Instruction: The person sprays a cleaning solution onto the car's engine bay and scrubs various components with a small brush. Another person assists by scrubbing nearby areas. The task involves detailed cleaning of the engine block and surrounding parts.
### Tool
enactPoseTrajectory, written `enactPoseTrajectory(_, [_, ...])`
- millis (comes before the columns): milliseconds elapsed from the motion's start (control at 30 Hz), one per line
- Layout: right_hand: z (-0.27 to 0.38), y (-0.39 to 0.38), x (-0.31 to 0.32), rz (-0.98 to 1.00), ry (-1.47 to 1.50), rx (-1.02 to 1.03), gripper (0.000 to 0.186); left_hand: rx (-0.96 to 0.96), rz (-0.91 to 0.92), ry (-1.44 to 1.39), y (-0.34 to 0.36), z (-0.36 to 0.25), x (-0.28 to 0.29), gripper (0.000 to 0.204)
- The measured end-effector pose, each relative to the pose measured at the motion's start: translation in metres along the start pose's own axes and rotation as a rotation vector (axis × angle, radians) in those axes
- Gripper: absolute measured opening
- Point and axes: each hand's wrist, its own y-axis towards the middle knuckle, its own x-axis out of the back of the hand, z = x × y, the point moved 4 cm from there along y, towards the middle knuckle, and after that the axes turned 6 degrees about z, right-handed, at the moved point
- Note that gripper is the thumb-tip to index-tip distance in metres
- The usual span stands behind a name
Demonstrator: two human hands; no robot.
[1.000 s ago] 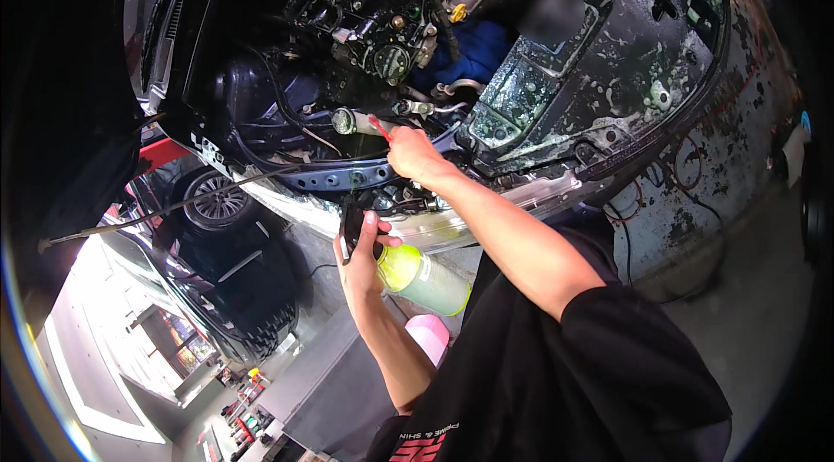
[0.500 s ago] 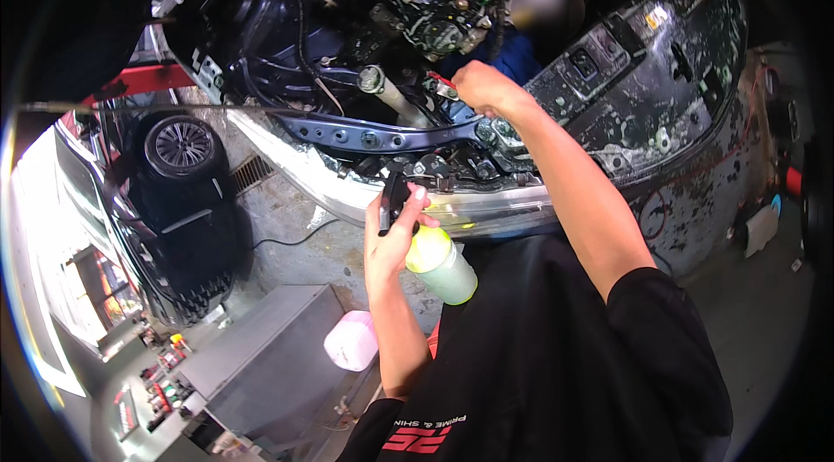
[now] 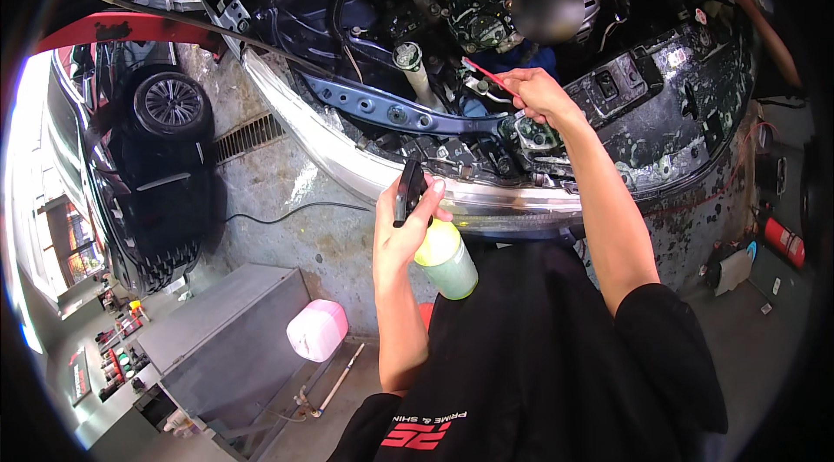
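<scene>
Hands apart: L hand [image 3: 404, 227] wrapped round spray btl [image 3: 447, 264], ctr; R hand [image 3: 540, 97] pinching red brush [image 3: 489, 76], upper ctr, nr pale pipe [image 3: 419, 81]. Looks partway thru: dark panel [image 3: 638, 127], upper R, seems wetted but white-streaked, not fully cleared; pipe, can't tell.

My spray bottle [image 3: 452, 266]: translucent plastic, smooth; trigger head [image 3: 410, 192] black plastic. My brush [image 3: 491, 74]: smooth red plastic handle. Perforated crossmember [image 3: 382, 111] looks like painted metal, satin. Black cover panel [image 3: 634, 127] glossy under patchy whitish film. Car wheel [image 3: 172, 104] metallic, fairly shiny. I see rough, stained concrete floor [image 3: 343, 262], matt grey metal-looking cabinet [image 3: 234, 319], translucent pink plastic jerrycan [image 3: 317, 330]. My T-shirt [image 3: 565, 358]: matt black cloth.
</scene>
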Motion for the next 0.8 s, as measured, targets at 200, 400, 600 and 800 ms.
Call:
enactPoseTrajectory(200, [-0.013,0.002,0.008,0.022,0.055,0.011,0.031,0.006,0.020,0.023,-0.004,0.001,0.002,0.028])
enactPoseTrajectory(400, [-0.011,-0.018,0.001,0.065,0.047,-0.009,0.027,0.017,-0.005,0.033,-0.003,0.005,0.002,0.028])
enactPoseTrajectory(600, [0.009,-0.008,0.012,-0.277,-0.888,0.300,0.018,0.025,-0.054,-0.048,-0.009,-0.005,-0.007,0.030])
enactPoseTrajectory(800, [0.041,-0.001,0.048,-0.215,-0.863,0.434,0.019,0.018,-0.060,-0.030,-0.013,0.002,0.003,0.035])
